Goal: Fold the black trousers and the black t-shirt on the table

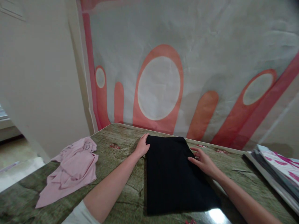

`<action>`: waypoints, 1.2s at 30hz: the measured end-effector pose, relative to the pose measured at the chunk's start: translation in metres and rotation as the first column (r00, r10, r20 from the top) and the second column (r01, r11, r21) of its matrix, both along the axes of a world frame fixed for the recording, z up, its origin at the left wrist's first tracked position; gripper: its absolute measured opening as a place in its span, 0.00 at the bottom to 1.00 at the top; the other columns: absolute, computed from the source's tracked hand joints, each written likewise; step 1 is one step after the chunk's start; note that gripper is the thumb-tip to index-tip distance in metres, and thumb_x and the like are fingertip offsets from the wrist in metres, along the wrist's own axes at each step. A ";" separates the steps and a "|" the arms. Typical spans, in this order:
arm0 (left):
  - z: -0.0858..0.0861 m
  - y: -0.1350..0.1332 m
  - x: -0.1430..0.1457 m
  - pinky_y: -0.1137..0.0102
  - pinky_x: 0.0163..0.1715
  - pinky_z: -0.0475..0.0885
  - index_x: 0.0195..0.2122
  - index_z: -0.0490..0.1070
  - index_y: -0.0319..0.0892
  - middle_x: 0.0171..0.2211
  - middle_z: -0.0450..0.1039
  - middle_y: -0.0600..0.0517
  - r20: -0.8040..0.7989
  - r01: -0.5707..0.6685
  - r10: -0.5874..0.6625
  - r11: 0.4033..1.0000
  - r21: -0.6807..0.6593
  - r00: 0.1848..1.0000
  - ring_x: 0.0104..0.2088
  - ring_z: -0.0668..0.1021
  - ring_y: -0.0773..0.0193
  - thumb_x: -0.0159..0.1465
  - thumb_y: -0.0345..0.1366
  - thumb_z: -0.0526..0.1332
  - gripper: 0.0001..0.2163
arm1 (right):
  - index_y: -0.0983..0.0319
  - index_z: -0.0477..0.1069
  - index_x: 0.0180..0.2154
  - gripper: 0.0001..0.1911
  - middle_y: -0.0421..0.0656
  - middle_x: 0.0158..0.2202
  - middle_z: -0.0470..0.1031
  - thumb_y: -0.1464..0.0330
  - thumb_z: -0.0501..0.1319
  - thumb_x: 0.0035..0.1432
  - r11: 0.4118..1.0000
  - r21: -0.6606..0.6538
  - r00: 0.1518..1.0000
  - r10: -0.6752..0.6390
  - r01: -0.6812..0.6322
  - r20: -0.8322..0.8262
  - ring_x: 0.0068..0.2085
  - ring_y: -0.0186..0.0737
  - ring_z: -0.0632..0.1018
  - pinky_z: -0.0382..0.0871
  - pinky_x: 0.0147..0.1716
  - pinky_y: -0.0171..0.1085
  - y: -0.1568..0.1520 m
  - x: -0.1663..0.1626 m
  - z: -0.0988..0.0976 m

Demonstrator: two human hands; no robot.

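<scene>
A black folded cloth garment (pixel 174 177) lies flat in front of me, narrower at its far end. My left hand (pixel 142 147) is at its far left corner, thumb and fingers apart and touching the edge. Along the upper right edge rests my right hand (pixel 202 161), its fingers spread and the thumb over the dark fabric. Neither hand has visibly closed on the cloth. To the left, apart from both hands, a crumpled pink garment (pixel 72 171) with dark line print lies on the table.
The table (pixel 126 189) has a wood-look, glossy cover with small red flower prints. A stack of folded clothes (pixel 277 168) sits at the right edge. Behind the table stands a grey wall covering (pixel 198 40) with orange shapes; a pale panel (pixel 44 74) rises at left.
</scene>
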State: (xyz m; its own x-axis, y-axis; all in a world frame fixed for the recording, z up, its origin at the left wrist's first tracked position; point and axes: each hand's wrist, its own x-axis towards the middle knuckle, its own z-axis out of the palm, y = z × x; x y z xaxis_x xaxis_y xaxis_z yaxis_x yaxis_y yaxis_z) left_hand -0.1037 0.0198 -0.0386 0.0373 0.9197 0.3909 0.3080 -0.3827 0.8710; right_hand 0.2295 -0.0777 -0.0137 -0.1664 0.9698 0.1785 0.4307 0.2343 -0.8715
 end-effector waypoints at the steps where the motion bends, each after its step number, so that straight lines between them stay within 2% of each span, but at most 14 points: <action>1: 0.002 -0.001 0.001 0.60 0.56 0.59 0.56 0.58 0.41 0.59 0.54 0.44 0.021 0.007 -0.007 1.000 0.000 1.000 0.57 0.63 0.55 0.48 0.19 0.57 0.32 | 0.61 0.56 0.50 0.26 0.42 0.34 0.72 0.60 0.60 0.51 1.000 0.001 1.000 0.005 -0.005 -0.014 0.36 0.42 0.76 0.70 0.32 0.39 -0.002 0.000 0.000; 4: 0.013 -0.007 0.006 0.60 0.53 0.63 0.57 0.55 0.42 0.58 0.55 0.43 0.133 0.010 -0.002 0.998 -0.062 0.991 0.52 0.69 0.55 0.49 0.22 0.61 0.32 | 0.62 0.58 0.49 0.26 0.43 0.34 0.73 0.61 0.61 0.50 1.000 -0.003 0.998 -0.007 0.006 -0.056 0.35 0.42 0.76 0.70 0.32 0.39 -0.003 -0.002 0.002; 8: 0.025 -0.018 0.014 0.61 0.49 0.66 0.58 0.51 0.41 0.59 0.53 0.39 0.286 -0.023 0.074 0.984 -0.178 0.955 0.49 0.71 0.55 0.49 0.23 0.63 0.36 | 0.62 0.59 0.48 0.26 0.43 0.32 0.74 0.61 0.61 0.48 0.999 -0.008 0.997 -0.036 0.036 -0.070 0.33 0.42 0.76 0.70 0.31 0.40 0.001 -0.004 0.007; 12: 0.028 -0.023 0.019 0.62 0.46 0.68 0.60 0.44 0.43 0.56 0.59 0.40 0.421 0.085 0.030 0.964 -0.251 0.907 0.48 0.72 0.57 0.49 0.20 0.62 0.40 | 0.61 0.67 0.45 0.21 0.45 0.38 0.75 0.62 0.62 0.47 0.998 0.059 0.991 -0.040 0.032 0.130 0.38 0.45 0.75 0.67 0.38 0.42 0.003 -0.004 0.010; 15: 0.026 -0.024 0.020 0.63 0.47 0.68 0.61 0.39 0.46 0.58 0.58 0.42 0.490 0.167 -0.023 0.954 -0.251 0.871 0.49 0.71 0.58 0.49 0.20 0.62 0.43 | 0.60 0.72 0.41 0.17 0.44 0.39 0.76 0.62 0.61 0.48 0.997 0.069 0.968 -0.036 0.020 0.249 0.38 0.46 0.75 0.66 0.39 0.43 0.009 -0.005 0.010; 19: 0.026 -0.024 0.018 0.63 0.51 0.64 0.62 0.36 0.51 0.62 0.49 0.44 0.540 0.243 -0.102 0.950 -0.195 0.835 0.54 0.66 0.58 0.49 0.21 0.62 0.45 | 0.61 0.72 0.42 0.19 0.45 0.39 0.76 0.64 0.63 0.45 0.989 0.056 0.976 -0.144 0.137 0.163 0.42 0.47 0.74 0.66 0.42 0.43 0.032 -0.012 0.011; 23: 0.027 -0.025 0.016 0.66 0.54 0.58 0.63 0.35 0.49 0.63 0.45 0.44 0.522 0.221 -0.095 0.958 -0.184 0.848 0.60 0.56 0.60 0.49 0.19 0.58 0.45 | 0.63 0.65 0.48 0.26 0.48 0.40 0.75 0.65 0.63 0.45 0.973 0.032 0.969 -0.231 0.229 0.081 0.43 0.47 0.75 0.68 0.40 0.42 0.068 -0.027 0.016; 27: 0.029 -0.026 0.018 0.66 0.54 0.58 0.63 0.31 0.50 0.63 0.43 0.44 0.548 0.243 -0.120 0.957 -0.159 0.828 0.61 0.56 0.61 0.49 0.19 0.56 0.45 | 0.65 0.64 0.49 0.31 0.49 0.42 0.74 0.69 0.65 0.40 0.964 0.004 0.964 -0.264 0.264 0.036 0.44 0.48 0.74 0.67 0.43 0.43 0.096 -0.043 0.023; 29: 0.033 -0.027 0.021 0.65 0.55 0.57 0.63 0.31 0.51 0.63 0.44 0.44 0.549 0.268 -0.156 0.954 -0.130 0.821 0.61 0.55 0.61 0.50 0.19 0.56 0.45 | 0.63 0.66 0.48 0.29 0.46 0.41 0.74 0.71 0.65 0.40 0.976 -0.018 0.977 -0.215 0.215 0.009 0.44 0.46 0.74 0.67 0.43 0.42 0.099 -0.053 0.029; 32: 0.045 -0.034 0.031 0.63 0.56 0.53 0.63 0.32 0.50 0.63 0.45 0.44 0.533 0.354 -0.267 0.933 -0.065 0.803 0.61 0.54 0.61 0.50 0.20 0.58 0.45 | 0.59 0.69 0.46 0.23 0.41 0.40 0.76 0.71 0.62 0.44 0.997 -0.058 0.997 -0.059 0.056 -0.044 0.41 0.41 0.76 0.69 0.41 0.39 0.088 -0.069 0.043; 34: 0.055 -0.044 0.042 0.63 0.56 0.53 0.63 0.32 0.51 0.63 0.45 0.44 0.510 0.418 -0.349 0.908 -0.023 0.786 0.60 0.56 0.59 0.51 0.22 0.59 0.45 | 0.57 0.70 0.47 0.20 0.40 0.40 0.77 0.67 0.61 0.49 0.992 -0.096 0.991 0.067 -0.078 -0.114 0.39 0.40 0.77 0.70 0.40 0.38 0.073 -0.081 0.052; 36: 0.067 -0.058 0.053 0.61 0.54 0.56 0.63 0.32 0.53 0.63 0.43 0.44 0.482 0.484 -0.418 0.875 -0.014 0.770 0.58 0.61 0.57 0.52 0.23 0.60 0.45 | 0.59 0.70 0.48 0.20 0.42 0.39 0.77 0.61 0.59 0.53 0.962 -0.154 0.947 0.180 -0.226 -0.265 0.37 0.40 0.77 0.70 0.39 0.38 0.057 -0.091 0.059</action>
State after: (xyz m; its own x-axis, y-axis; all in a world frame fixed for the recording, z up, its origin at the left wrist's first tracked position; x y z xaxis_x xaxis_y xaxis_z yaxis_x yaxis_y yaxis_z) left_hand -0.0503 -0.0379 0.0283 0.3111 0.8844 0.3480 -0.3102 -0.2516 0.9168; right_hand 0.1383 -0.0211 0.0458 -0.3358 0.9397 0.0644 0.1568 0.1232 -0.9799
